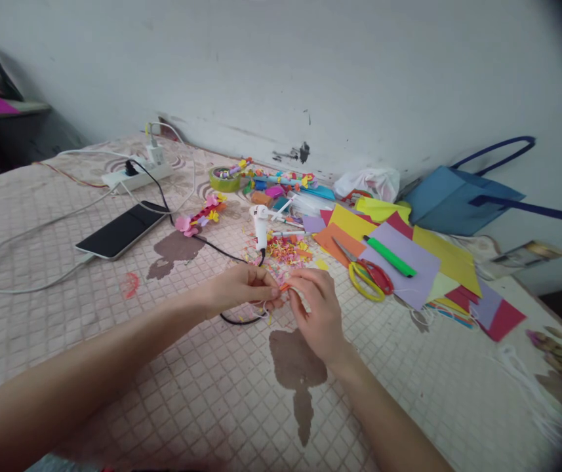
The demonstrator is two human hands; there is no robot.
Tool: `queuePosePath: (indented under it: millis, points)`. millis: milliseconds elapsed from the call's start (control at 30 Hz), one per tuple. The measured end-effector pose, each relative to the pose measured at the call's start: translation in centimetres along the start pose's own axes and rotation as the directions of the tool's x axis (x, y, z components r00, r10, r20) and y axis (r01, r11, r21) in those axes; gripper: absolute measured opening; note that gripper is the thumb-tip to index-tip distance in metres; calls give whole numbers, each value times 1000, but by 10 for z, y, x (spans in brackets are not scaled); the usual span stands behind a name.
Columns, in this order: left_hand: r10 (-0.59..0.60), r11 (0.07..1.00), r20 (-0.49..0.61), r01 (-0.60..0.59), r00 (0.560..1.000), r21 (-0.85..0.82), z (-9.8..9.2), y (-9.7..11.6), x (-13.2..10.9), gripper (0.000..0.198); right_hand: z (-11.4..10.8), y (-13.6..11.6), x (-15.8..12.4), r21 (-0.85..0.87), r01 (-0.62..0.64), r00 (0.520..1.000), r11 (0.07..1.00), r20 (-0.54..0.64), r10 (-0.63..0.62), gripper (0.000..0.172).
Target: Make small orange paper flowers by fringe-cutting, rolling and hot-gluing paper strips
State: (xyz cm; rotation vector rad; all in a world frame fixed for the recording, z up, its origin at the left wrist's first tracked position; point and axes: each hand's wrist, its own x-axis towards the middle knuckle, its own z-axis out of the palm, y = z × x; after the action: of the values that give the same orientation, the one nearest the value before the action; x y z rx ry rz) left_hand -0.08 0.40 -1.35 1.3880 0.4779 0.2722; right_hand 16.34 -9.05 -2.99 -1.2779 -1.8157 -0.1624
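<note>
Over the middle of the table, my left hand (236, 290) and my right hand (319, 311) meet with fingertips pinched. Between them is a small orange piece (284, 287), seemingly paper, mostly covered by the fingers. A thin white string (260, 307) shows below my left fingers; whether it joins the orange piece I cannot tell. Just beyond my hands stands a white glue gun (260, 226) with a black cord. Beside it lies a heap of shredded coloured paper (288, 250). Yellow and red scissors (366, 272) rest to the right of my right hand.
Coloured paper sheets (403, 252) with a green marker (389, 256) spread rightward. Behind are green tape (225, 179) and a blue bag (462, 196) against the wall. On the left are a phone (120, 229), a power strip (138, 176), looping cables and a flower-decorated stick (204, 214).
</note>
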Motion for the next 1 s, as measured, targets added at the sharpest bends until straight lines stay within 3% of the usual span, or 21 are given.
queuePosePath:
  millis: [100,200,300,433,633,733,833,900,1000]
  points:
    - [8,1000,-25,-8,1000,4,1,2,-1,15,1,0,0,228,-250,967,941,13,254,27]
    - [43,999,-24,-42,999,17,1,1,-1,15,4,2,-1,482,-483,867,731,145,478,20]
    - [81,995,-15,-80,997,63,0,-2,2,15,8,3,-4,591,-575,798,566,253,546,19]
    - [82,991,17,-83,997,107,0,-7,5,17,10,0,-4,613,-592,785,524,291,546,14]
    - [98,991,-57,-92,994,101,6,-8,3,20,11,-4,-3,604,-594,781,532,272,562,11]
    - [118,987,-47,-112,992,116,7,-6,2,20,9,-3,-2,599,-572,777,560,177,604,14]
    - [128,987,-72,-120,989,109,6,-5,2,18,2,-3,1,501,-444,863,743,17,505,18]
    - [119,990,-82,-112,989,81,6,-4,2,17,-4,-3,4,374,-349,927,859,4,375,20]
    - [109,993,-77,-105,991,47,7,-3,1,16,-9,-4,7,233,-300,951,925,-10,310,20]
